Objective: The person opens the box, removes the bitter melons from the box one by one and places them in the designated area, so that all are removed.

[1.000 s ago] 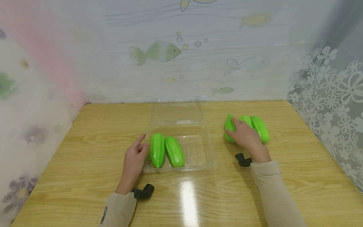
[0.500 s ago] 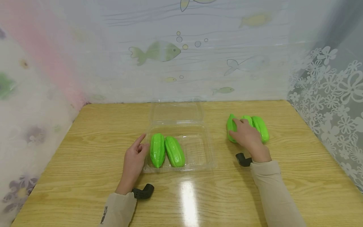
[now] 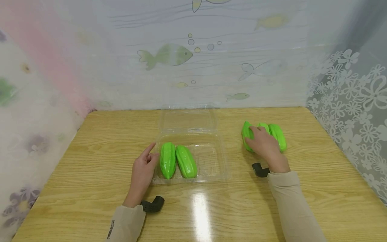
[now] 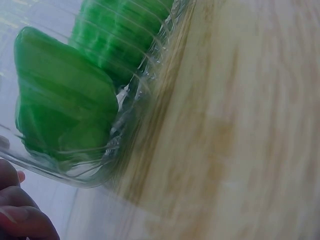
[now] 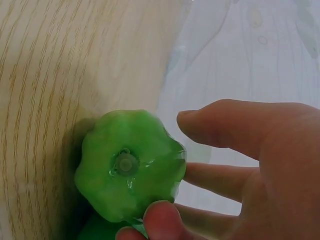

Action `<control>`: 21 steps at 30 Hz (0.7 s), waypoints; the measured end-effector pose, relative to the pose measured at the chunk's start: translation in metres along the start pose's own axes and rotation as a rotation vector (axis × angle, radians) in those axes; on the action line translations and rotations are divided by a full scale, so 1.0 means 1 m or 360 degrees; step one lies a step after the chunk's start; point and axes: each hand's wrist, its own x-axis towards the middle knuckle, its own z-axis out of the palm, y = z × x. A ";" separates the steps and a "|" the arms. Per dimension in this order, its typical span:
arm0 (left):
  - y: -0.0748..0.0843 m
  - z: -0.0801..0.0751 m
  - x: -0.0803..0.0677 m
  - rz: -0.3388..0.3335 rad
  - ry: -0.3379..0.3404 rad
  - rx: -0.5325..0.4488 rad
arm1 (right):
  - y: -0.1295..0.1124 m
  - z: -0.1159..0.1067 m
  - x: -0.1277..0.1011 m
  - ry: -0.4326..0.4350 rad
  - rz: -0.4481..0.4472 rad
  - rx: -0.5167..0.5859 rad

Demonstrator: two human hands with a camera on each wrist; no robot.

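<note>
Your right hand (image 3: 264, 145) has crept further over the leftmost gourd (image 3: 246, 134) on the table (image 3: 90, 188), fingers curling round it. Your left hand (image 3: 144, 169), relaxed, steadies the box (image 3: 211, 158). The glossy gourd may slip from a shallow grip.

place: staged tabletop booth | evidence: wooden table (image 3: 90, 141); fish-print curtain (image 3: 169, 57); floral curtain (image 3: 353, 111)

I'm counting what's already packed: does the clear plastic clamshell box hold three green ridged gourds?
No, the clear plastic clamshell box holds only two green ridged gourds, side by side in its left half.
</note>
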 end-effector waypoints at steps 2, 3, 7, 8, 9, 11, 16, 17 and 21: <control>0.000 0.000 0.000 0.0003 0.0001 0.0000 | 0.000 0.000 0.000 0.0012 -0.0001 0.0002; 0.000 0.000 0.000 0.0004 0.0001 0.0001 | 0.001 0.000 0.000 0.0017 -0.0006 0.0000; 0.000 0.000 0.000 0.0005 0.0003 0.0004 | 0.001 -0.001 0.000 0.0039 -0.0008 -0.0007; 0.000 0.000 0.000 0.0007 0.0003 0.0007 | 0.001 -0.001 0.000 0.0043 -0.0006 -0.0008; 0.000 0.000 0.000 0.0007 0.0004 0.0008 | 0.001 -0.001 0.000 0.0046 -0.0004 -0.0010; 0.001 0.001 0.000 0.0008 0.0006 0.0011 | 0.001 -0.002 0.000 0.0052 0.0005 -0.0009; 0.001 0.000 0.000 0.0002 0.0005 0.0003 | 0.001 -0.004 -0.002 0.0095 0.0026 0.0006; 0.001 0.000 0.000 0.0002 0.0004 0.0000 | 0.001 -0.004 -0.002 0.0110 0.0027 0.0012; 0.000 0.001 0.000 0.0006 0.0005 0.0004 | 0.001 -0.005 -0.002 0.0190 0.0005 0.0026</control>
